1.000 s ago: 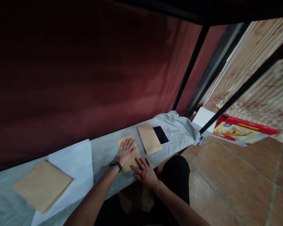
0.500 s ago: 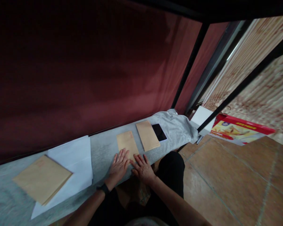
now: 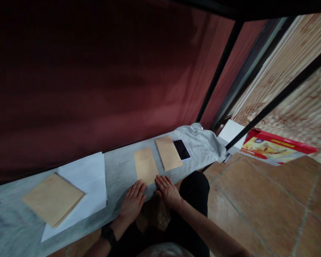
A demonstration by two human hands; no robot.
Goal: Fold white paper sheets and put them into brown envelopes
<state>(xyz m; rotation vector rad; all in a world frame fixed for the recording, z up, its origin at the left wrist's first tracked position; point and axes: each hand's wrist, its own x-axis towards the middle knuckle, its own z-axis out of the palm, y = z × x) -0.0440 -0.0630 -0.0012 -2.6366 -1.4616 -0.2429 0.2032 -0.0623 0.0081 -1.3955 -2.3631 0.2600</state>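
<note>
A single brown paper envelope [image 3: 146,164] lies flat on the grey cloth surface in front of me. My left hand [image 3: 133,197] rests flat at its near left corner, fingers stretched out. At the near right corner lies my right hand [image 3: 167,190], its fingers also extended and nothing in its grasp. Just right of this envelope is another brown envelope, perhaps a small stack [image 3: 169,153], with a dark-screened phone [image 3: 181,149] beside it. Farther left, a stack of brown envelopes [image 3: 53,200] sits askew on white paper sheets [image 3: 92,178].
The narrow grey-covered surface [image 3: 119,167] runs along a dark red panel [image 3: 96,107]. Bunched grey cloth [image 3: 204,142] covers its right end. Black metal bars [image 3: 220,71] rise there. A red and yellow box [image 3: 275,146] and a white box [image 3: 232,132] stand beyond, above the tiled floor.
Both hands have slid back toward me and slightly apart, from on the envelope to its near edge. More of the envelope shows. The view has shifted a little.
</note>
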